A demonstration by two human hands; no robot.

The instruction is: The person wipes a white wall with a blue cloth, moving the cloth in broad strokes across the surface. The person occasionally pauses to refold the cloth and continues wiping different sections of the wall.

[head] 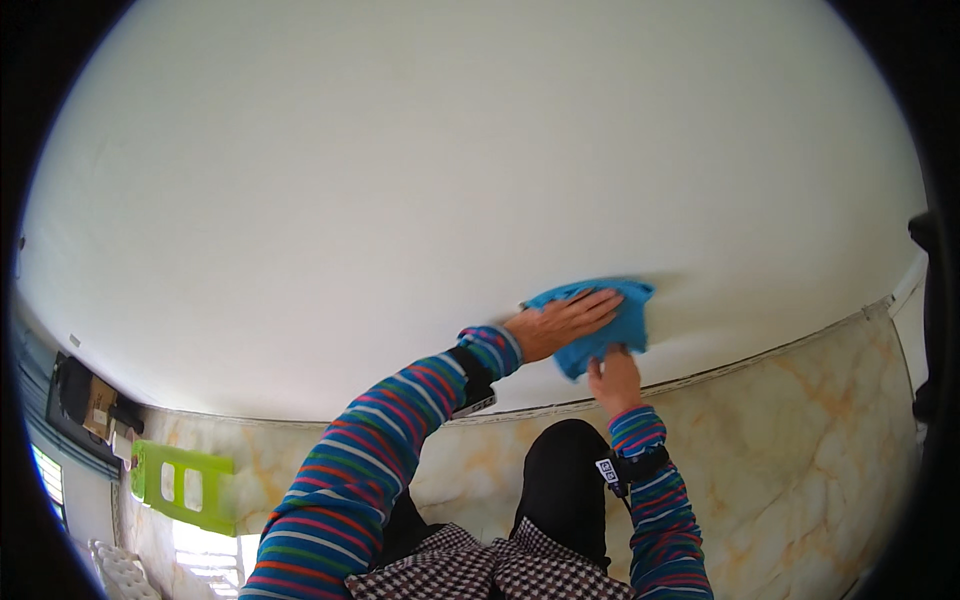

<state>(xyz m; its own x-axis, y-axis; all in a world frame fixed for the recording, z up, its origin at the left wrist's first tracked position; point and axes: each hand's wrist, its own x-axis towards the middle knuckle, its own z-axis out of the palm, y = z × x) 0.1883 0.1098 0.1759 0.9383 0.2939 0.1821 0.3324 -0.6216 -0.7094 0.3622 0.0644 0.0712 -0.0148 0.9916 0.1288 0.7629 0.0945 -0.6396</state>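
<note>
A blue cloth lies against a large white wall, just above the line where the wall meets the marbled floor. My left hand rests flat on the cloth, fingers extended toward the right, pressing it to the wall. Below it, my right hand pinches the cloth's lower edge between thumb and fingers. Both sleeves are striped in several colours, with a dark strap around each forearm.
A green plastic stool or chair stands on the marbled floor at the left. Behind it are a cardboard box and dark items. A white textured object sits at lower left. Something black borders the right edge.
</note>
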